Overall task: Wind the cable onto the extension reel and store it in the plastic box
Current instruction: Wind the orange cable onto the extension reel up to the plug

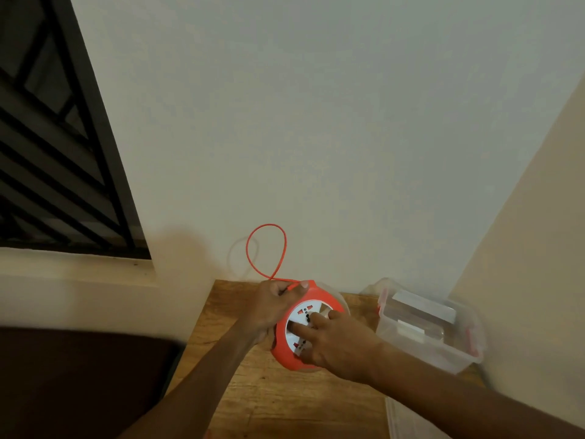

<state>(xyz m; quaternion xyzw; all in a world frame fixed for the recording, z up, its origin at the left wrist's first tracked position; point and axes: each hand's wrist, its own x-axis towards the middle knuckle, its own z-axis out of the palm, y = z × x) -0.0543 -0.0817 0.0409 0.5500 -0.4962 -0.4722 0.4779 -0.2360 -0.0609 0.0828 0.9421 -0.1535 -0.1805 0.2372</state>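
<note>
An orange extension reel (pixel 286 350) with a white socket face sits tilted over the wooden table (pixel 253 397). My left hand (pixel 269 304) grips the reel's upper left edge and pinches the orange cable (pixel 267 248) against it. That cable rises in a loop in front of the wall. My right hand (pixel 332 340) lies on the white socket face, two fingers pressed onto it. The clear plastic box (pixel 430 324) with red clips stands open to the right of the reel.
The table stands in a corner between two pale walls. A clear lid (pixel 408 419) lies at the table's near right. A dark seat or cushion (pixel 79 381) sits left of the table. A barred window (pixel 57 153) is at upper left.
</note>
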